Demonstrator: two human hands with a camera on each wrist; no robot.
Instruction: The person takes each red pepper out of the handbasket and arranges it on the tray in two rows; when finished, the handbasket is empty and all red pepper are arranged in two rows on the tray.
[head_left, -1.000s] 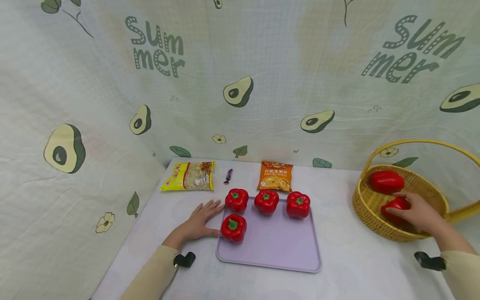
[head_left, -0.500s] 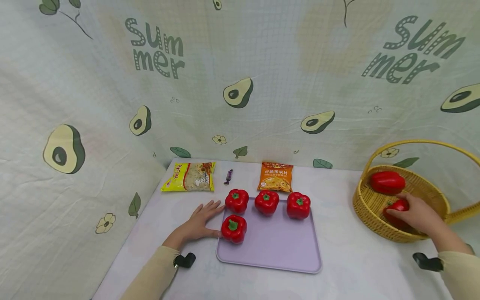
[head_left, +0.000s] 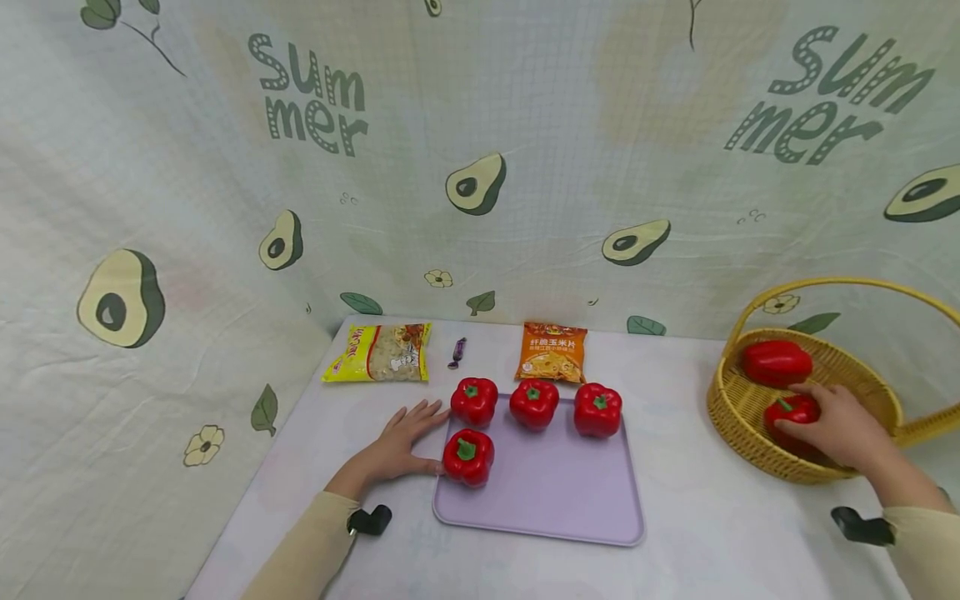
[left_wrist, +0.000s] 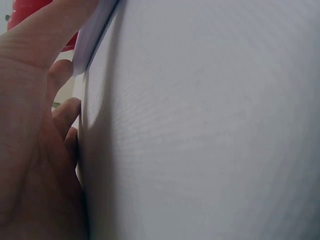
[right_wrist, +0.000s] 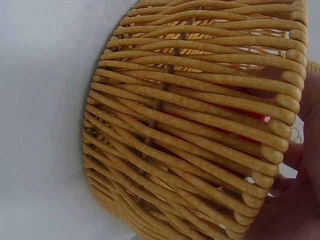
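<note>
In the head view my right hand (head_left: 847,427) reaches into a yellow wicker basket (head_left: 722,408) and grips a red bell pepper (head_left: 789,417) with a green stem. Behind it in the basket lies a second red pepper (head_left: 777,363). Through the weave (right_wrist: 200,100) in the right wrist view, some red shows beside the fingers. My left hand (head_left: 401,446) rests with spread fingers at the left edge of a lilac tray (head_left: 562,492). Close to its thumb sits a bell pepper (head_left: 468,457); several more stand along the tray's back edge, including a middle pepper (head_left: 534,405).
Behind the tray lie a yellow snack bag (head_left: 386,352), a small purple-wrapped candy (head_left: 457,353) and an orange snack packet (head_left: 551,353). The basket's tall handle (head_left: 847,283) arches over its opening. A printed cloth (head_left: 555,167) hangs behind the white table (head_left: 675,500).
The gripped pepper has shifted slightly in the basket, and its green stem shows more plainly now. My right hand has barely moved; the left hand has stayed still.
</note>
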